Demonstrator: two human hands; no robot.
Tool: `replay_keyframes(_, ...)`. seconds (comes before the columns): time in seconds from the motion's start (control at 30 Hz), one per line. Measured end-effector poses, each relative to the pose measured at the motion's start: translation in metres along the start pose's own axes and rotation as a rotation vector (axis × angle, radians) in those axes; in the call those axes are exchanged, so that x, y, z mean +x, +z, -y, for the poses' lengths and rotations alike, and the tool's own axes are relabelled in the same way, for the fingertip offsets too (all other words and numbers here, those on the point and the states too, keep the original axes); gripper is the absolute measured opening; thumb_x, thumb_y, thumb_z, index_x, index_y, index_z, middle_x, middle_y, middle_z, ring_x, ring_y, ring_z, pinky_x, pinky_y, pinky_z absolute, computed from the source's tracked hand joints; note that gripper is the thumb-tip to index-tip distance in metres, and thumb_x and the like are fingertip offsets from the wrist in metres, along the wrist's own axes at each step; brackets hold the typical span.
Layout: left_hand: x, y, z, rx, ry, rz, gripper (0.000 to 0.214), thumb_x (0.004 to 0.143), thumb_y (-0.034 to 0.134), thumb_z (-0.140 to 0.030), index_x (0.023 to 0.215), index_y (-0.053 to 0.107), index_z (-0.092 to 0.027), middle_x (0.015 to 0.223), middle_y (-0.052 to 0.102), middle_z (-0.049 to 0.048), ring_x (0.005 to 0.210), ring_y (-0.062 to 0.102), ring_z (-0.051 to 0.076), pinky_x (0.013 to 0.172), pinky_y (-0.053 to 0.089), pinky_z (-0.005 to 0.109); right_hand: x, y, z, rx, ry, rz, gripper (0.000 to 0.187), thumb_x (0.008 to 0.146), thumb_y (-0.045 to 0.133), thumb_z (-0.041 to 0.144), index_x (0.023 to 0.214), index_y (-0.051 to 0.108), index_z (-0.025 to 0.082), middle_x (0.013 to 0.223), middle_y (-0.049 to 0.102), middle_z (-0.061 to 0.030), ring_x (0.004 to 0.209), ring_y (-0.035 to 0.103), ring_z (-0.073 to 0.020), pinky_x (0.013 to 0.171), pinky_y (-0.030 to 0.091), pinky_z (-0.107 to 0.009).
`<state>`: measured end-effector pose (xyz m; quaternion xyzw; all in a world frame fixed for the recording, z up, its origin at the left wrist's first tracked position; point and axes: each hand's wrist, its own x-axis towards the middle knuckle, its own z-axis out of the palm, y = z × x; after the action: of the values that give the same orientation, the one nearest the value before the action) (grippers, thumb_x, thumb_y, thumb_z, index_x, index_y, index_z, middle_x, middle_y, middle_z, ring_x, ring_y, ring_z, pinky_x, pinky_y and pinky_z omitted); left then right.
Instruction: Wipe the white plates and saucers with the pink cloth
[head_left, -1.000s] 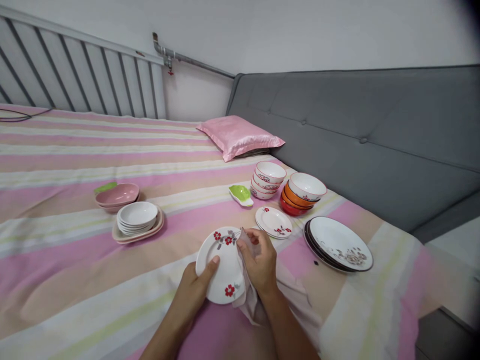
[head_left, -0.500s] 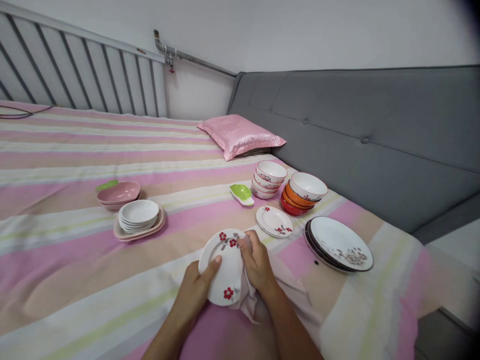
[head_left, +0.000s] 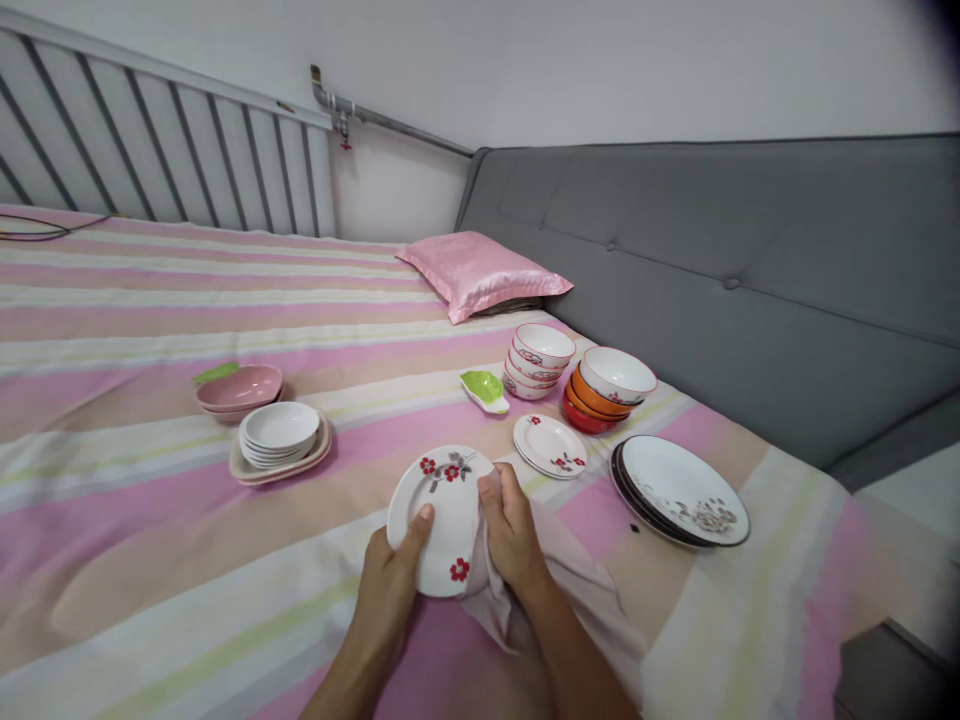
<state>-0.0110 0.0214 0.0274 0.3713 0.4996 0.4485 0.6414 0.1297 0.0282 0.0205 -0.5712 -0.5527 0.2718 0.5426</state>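
My left hand (head_left: 394, 570) grips the near edge of a small white plate (head_left: 442, 500) with red flowers, thumb on its face. My right hand (head_left: 511, 530) is closed on a pale pink cloth (head_left: 577, 590) and presses it against the plate's right rim. The cloth trails down over the striped bedsheet (head_left: 150, 520) by my right forearm. The plate is held tilted, a little above the sheet.
Just beyond lie a stack of small flowered plates (head_left: 550, 446), a green leaf dish (head_left: 484, 389), stacked white bowls (head_left: 538, 360), orange and red bowls (head_left: 606, 392) and large plates (head_left: 681, 490). To the left stand white dishes (head_left: 279, 436) and pink bowls (head_left: 238, 388). A grey headboard (head_left: 750, 270) and pink pillow (head_left: 480, 271) are behind.
The plate has turned in my hands, its flower sprig shifting left along the top rim. My right hand with the cloth has slid down the plate's right edge.
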Motion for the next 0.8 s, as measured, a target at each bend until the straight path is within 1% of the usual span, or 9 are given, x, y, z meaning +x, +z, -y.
replay_keyframes(0.2, -0.003, 0.004, 0.0, -0.086, 0.015, -0.149, 0.059, 0.07, 0.064, -0.052, 0.103, 0.064, -0.004, 0.075, 0.071, 0.0123, 0.067, 0.066, 0.026, 0.058, 0.051, 0.032, -0.007, 0.021, 0.005, 0.016, 0.09, -0.139, 0.018, 0.091, 0.036, 0.037, 0.095, 0.045, 0.022, 0.083, 0.058, -0.0012, 0.08, 0.055, -0.0168, 0.07, 0.043, -0.028)
replay_keyframes(0.37, -0.011, 0.01, -0.006, -0.056, 0.071, -0.283, 0.056, 0.072, 0.061, -0.053, 0.103, 0.065, -0.006, 0.078, 0.071, 0.0116, 0.079, 0.066, 0.027, 0.069, 0.052, 0.035, -0.017, 0.037, 0.011, 0.018, 0.166, -0.198, 0.023, 0.09, 0.034, 0.041, 0.102, 0.043, 0.023, 0.094, 0.059, -0.0055, 0.087, 0.055, -0.0192, 0.076, 0.044, -0.031)
replay_keyframes(0.5, -0.017, 0.016, -0.011, -0.06, 0.116, -0.319, 0.05, 0.075, 0.058, -0.05, 0.104, 0.065, -0.01, 0.09, 0.071, 0.0118, 0.089, 0.065, 0.027, 0.078, 0.05, 0.036, -0.021, 0.043, 0.012, 0.037, 0.191, -0.238, 0.03, 0.09, 0.034, 0.042, 0.11, 0.041, 0.021, 0.101, 0.058, -0.009, 0.094, 0.054, -0.0206, 0.08, 0.043, -0.033)
replay_keyframes(0.57, -0.019, 0.019, -0.012, -0.056, 0.133, -0.295, 0.047, 0.074, 0.061, -0.048, 0.101, 0.066, -0.011, 0.092, 0.071, 0.0118, 0.092, 0.064, 0.027, 0.081, 0.05, 0.036, -0.021, 0.04, 0.01, 0.054, 0.193, -0.258, 0.032, 0.09, 0.034, 0.042, 0.112, 0.041, 0.02, 0.105, 0.058, -0.0102, 0.098, 0.054, -0.0208, 0.082, 0.043, -0.033)
replay_keyframes(0.63, -0.019, 0.02, -0.012, -0.041, 0.143, -0.22, 0.046, 0.068, 0.067, -0.045, 0.097, 0.067, -0.01, 0.092, 0.071, 0.0124, 0.093, 0.063, 0.029, 0.082, 0.049, 0.036, -0.017, 0.032, 0.007, 0.066, 0.167, -0.257, 0.031, 0.09, 0.036, 0.041, 0.111, 0.042, 0.02, 0.107, 0.058, -0.0096, 0.1, 0.053, -0.0205, 0.085, 0.042, -0.033)
replay_keyframes(0.7, -0.017, 0.019, -0.013, -0.048, 0.134, -0.103, 0.047, 0.062, 0.072, -0.042, 0.095, 0.068, -0.008, 0.092, 0.071, 0.0134, 0.092, 0.063, 0.03, 0.081, 0.049, 0.036, -0.012, 0.02, 0.004, 0.078, 0.117, -0.213, 0.029, 0.089, 0.037, 0.039, 0.11, 0.044, 0.02, 0.104, 0.059, -0.0075, 0.098, 0.054, -0.0195, 0.085, 0.043, -0.032)
replay_keyframes(0.77, -0.015, 0.016, -0.015, -0.091, 0.12, -0.028, 0.048, 0.062, 0.072, -0.042, 0.096, 0.067, -0.008, 0.091, 0.071, 0.0137, 0.089, 0.064, 0.029, 0.079, 0.05, 0.035, -0.006, 0.007, 0.001, 0.087, 0.057, -0.138, 0.027, 0.089, 0.039, 0.037, 0.11, 0.045, 0.02, 0.099, 0.06, -0.0055, 0.093, 0.056, -0.0183, 0.083, 0.044, -0.031)
replay_keyframes(0.8, -0.013, 0.013, -0.017, -0.119, 0.114, -0.01, 0.047, 0.064, 0.071, -0.042, 0.097, 0.066, -0.008, 0.091, 0.071, 0.0131, 0.085, 0.064, 0.027, 0.075, 0.05, 0.033, -0.004, 0.002, 0.0, 0.085, 0.025, -0.102, 0.027, 0.089, 0.039, 0.036, 0.109, 0.045, 0.019, 0.097, 0.06, -0.0048, 0.091, 0.056, -0.0179, 0.082, 0.044, -0.031)
